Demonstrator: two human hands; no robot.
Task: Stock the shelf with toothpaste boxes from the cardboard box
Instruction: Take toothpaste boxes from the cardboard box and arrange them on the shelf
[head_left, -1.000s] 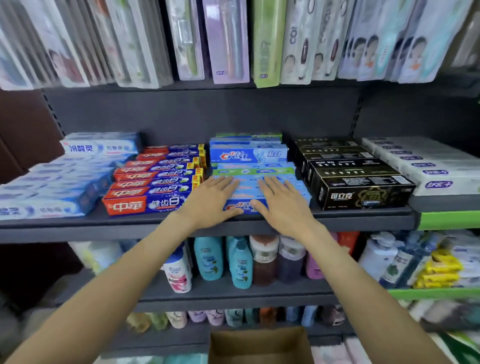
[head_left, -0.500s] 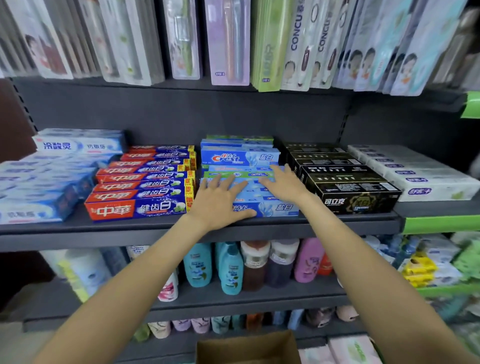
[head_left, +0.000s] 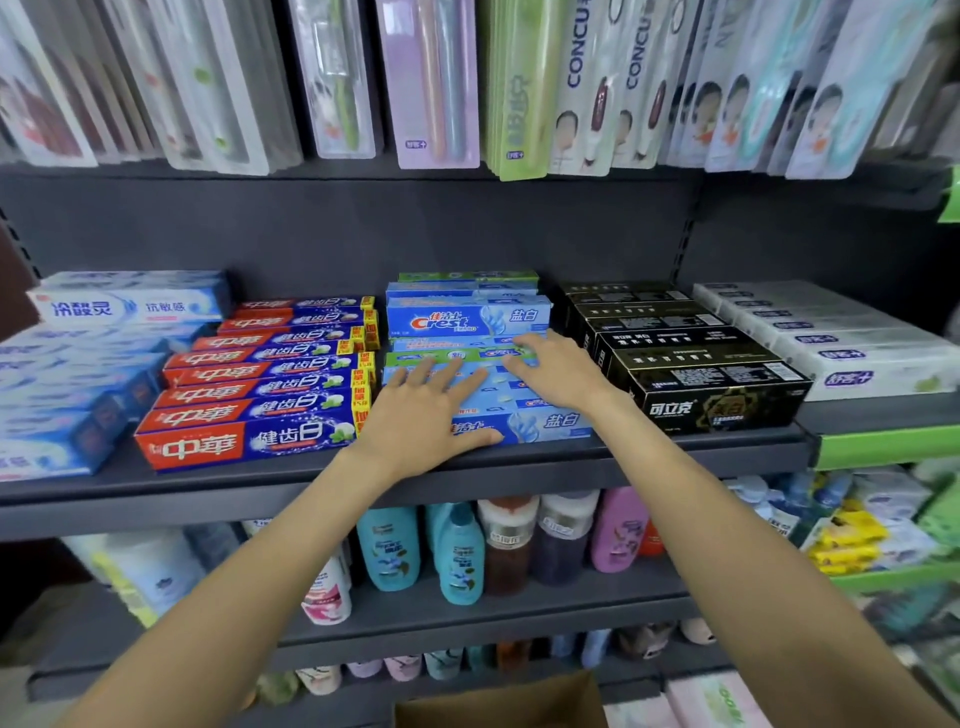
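Hands, left (head_left: 421, 415) and right (head_left: 558, 371), rest flat on blue toothpaste boxes (head_left: 524, 415).

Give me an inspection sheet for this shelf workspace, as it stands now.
Surface: dark shelf, packed in rows.
Job's things: light-blue toothpaste boxes stacked mid-shelf; cardboard box below, contents not visible.
Clutter: red-and-blue toothpaste boxes on the left, black toothpaste boxes on the right.
Hands: left hand and right hand lie flat on the light-blue stack, fingers straight.
Cables: nothing seen.
Surroundings: toothbrush packs hang above; bottles on the shelf below.
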